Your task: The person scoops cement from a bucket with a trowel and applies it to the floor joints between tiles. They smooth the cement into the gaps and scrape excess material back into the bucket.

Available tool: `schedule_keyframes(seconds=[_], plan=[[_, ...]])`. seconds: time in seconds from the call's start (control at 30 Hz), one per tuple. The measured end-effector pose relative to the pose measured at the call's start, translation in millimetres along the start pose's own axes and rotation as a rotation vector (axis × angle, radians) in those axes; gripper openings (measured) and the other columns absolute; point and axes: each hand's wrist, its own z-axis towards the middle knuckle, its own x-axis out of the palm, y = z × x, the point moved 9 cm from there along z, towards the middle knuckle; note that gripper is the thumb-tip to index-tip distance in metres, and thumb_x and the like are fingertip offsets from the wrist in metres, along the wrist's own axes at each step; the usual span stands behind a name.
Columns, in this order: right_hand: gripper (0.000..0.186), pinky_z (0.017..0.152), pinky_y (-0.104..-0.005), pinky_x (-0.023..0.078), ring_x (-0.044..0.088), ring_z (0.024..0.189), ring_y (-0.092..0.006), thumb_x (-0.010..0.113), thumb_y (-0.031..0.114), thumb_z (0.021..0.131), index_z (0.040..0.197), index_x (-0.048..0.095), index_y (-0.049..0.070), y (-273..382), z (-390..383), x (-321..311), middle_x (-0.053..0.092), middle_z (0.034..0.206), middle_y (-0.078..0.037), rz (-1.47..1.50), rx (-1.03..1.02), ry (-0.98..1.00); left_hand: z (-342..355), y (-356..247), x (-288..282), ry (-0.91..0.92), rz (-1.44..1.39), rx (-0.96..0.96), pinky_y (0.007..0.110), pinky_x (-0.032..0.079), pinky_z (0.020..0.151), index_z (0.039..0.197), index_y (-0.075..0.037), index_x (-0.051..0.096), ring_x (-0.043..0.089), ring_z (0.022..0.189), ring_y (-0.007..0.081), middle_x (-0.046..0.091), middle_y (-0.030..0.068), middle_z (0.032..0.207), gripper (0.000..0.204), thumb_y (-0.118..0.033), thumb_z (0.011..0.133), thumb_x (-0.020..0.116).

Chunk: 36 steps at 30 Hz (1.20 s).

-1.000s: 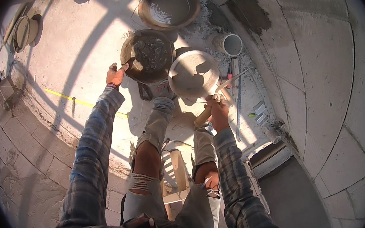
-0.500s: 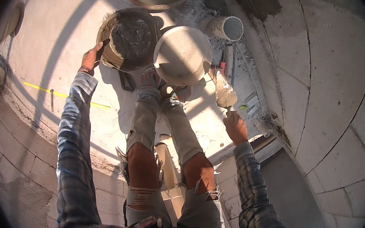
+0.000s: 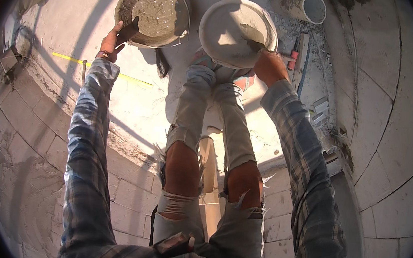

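Observation:
My left hand [image 3: 111, 43] is closed on a dark flat-bladed tool [image 3: 129, 29] at the near-left rim of a bucket [image 3: 183, 26]. Its exact kind does not show. Wet grey mortar [image 3: 161, 12] lies in that bucket. My right hand [image 3: 271, 67] grips a trowel [image 3: 255, 45] at the right side of a second, pale bucket [image 3: 205, 28]. The trowel's dark neck shows beside my fingers; its blade is mostly hidden in the bucket. Light grey material [image 3: 231, 33] fills the inside of this bucket, part in shadow.
Beyond the pale bucket lies a white pipe-like container [image 3: 313, 9]. A red-handled tool [image 3: 293, 60] and a wooden strip [image 3: 300, 63] are to its right. A yellow strip [image 3: 131, 79] and a thin stick [image 3: 84, 72] lie left. A curved block wall [image 3: 372, 86] rises on the right.
My right hand has moved from low on the right up to the pale bucket, bringing the trowel into it. My left hand stays at the mortar bucket's rim. The whole view has shifted.

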Motion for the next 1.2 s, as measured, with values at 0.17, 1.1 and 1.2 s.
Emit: schedule_keyframes(seconds=[0.17,1.1,1.2], plan=[[0.034,0.083,-0.0413,0.052,0.065,0.096,-0.0386,0.058,0.023,0.081,0.101,0.062,-0.004,32.1,-12.2,26.2,0.067,0.098,-0.025,0.274,-0.075,0.078,-74.9,-1.4,-10.0,-0.196,0.424,0.378,0.038,0.044,0.100,0.140,0.000,0.043,0.054,0.121,0.0315,0.049,0.0218,0.137,0.083,-0.047,0.080,0.075],[0.030,0.078,-0.0378,0.050,0.065,0.086,-0.0244,0.063,0.032,0.087,0.095,0.070,0.004,-0.4,-117.3,-236.5,0.068,0.089,-0.018,0.254,0.137,0.135,-415.1,135.6,132.2,0.116,0.447,0.310,0.045,0.039,0.101,0.103,-0.007,0.062,0.050,0.116,0.0330,0.057,0.0135,0.117,0.032,-0.022,0.076,0.073],[0.036,0.091,-0.0456,0.049,0.064,0.104,-0.0354,0.052,0.032,0.090,0.115,0.064,0.009,-9.3,-68.3,-129.4,0.066,0.113,-0.020,-0.175,0.010,0.265,-430.6,119.7,89.9,-0.016,0.509,0.313,0.048,0.035,0.104,0.104,-0.007,0.062,0.048,0.118,0.0342,0.056,0.0139,0.119,0.035,-0.024,0.075,0.073]])
